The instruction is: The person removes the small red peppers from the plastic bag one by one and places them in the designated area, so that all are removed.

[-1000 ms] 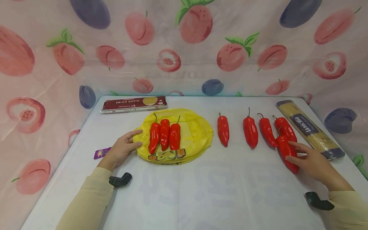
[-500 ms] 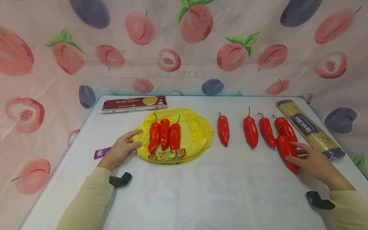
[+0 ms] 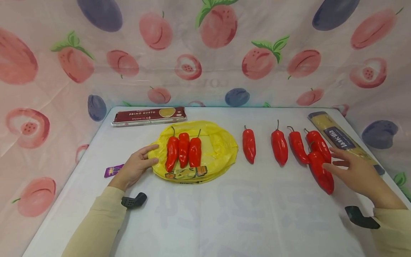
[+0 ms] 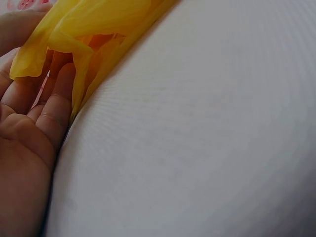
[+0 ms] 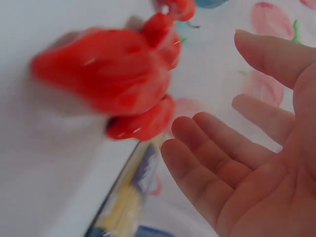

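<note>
My left hand (image 3: 136, 167) grips the left edge of a yellow plastic bag (image 3: 221, 142); in the left wrist view its thin film (image 4: 98, 24) lies between thumb and fingers. Three glossy red peppers lie side by side on the bag, the middle pepper (image 3: 183, 150) without a visible stem. At the right, my right hand (image 3: 356, 175) hovers beside the nearest red pepper (image 3: 321, 173), fingers spread and holding nothing. In the right wrist view a gap shows between the palm (image 5: 266, 192) and that pepper (image 5: 103, 71). It leans against another pepper (image 3: 318, 142) behind it.
More red peppers stand in a row, including a lone pepper (image 3: 249, 145) right of the bag. A spaghetti pack (image 3: 147, 116) lies at the back left, a lastcilia pasta pack (image 3: 338, 135) at the right. A small purple packet (image 3: 113, 171) lies by my left wrist.
My right hand has let go of the nearest pepper and drawn back to the right, its fingers opening. The pepper stays on the table. My left hand and the bag have not moved.
</note>
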Motion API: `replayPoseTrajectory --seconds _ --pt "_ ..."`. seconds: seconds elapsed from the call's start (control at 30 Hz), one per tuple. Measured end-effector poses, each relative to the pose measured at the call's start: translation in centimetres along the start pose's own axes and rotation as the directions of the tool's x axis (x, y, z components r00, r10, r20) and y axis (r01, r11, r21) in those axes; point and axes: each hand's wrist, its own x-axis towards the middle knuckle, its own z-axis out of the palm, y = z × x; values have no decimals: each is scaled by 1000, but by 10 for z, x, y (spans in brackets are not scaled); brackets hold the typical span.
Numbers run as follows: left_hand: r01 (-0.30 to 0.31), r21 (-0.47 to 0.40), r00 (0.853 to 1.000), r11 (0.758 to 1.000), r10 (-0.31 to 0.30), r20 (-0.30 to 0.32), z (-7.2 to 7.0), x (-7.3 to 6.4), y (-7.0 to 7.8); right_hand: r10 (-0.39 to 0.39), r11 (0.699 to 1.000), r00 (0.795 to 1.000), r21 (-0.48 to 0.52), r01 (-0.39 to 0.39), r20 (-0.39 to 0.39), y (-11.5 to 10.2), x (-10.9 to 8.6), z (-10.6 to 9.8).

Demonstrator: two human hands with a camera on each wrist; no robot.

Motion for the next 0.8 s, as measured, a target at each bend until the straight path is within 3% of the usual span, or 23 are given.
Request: replayPoseTrajectory --seconds 0.2,0.47,0.8 --pt "2 -4 1000 1000 -2 -6 0 0 0 -45 999 999 -8 44 -17 -35 6 -3" --pt "6 -5 1000 1000 -6 -4 0 0 -1 -192 981 979 16 194 -61 -84 20 9" --pt "12 -3 1000 1000 -12 -6 0 -1 1 -292 953 956 83 292 -4 -142 29 29"
